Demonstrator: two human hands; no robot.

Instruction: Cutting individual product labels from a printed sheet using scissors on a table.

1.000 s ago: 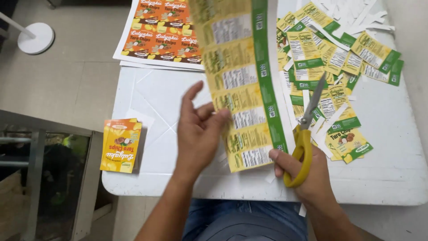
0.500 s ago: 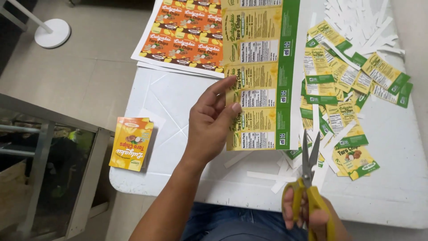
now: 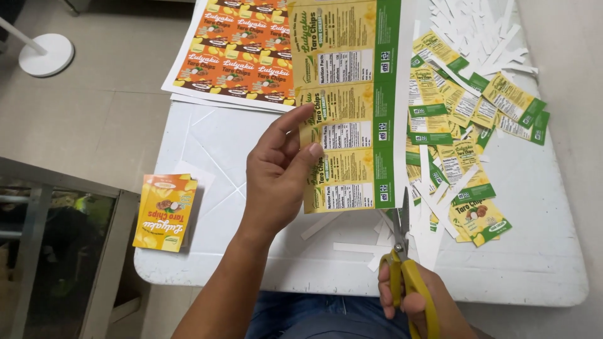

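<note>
Scissors moving lower now: right hand [image 3: 418,304] gripping yellow-handled steel scissors [image 3: 402,263] at the tabletop's [image 3: 534,263] near edge, left hand [image 3: 279,169] pinching the yellow-green printed label strip [image 3: 352,107]. Sloppy alignment's probably risking crooked cuts.

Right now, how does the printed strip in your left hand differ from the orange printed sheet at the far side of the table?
The strip is yellow with a green edge band; the orange sheet is orange with a white border. The strip is long and narrow, one column of labels; the orange sheet is wide, with several columns. The left hand holds the strip, and the scissors in the right hand sit at its lower edge; the orange sheet lies flat, untouched. Both carry repeated uncut labels.
</note>
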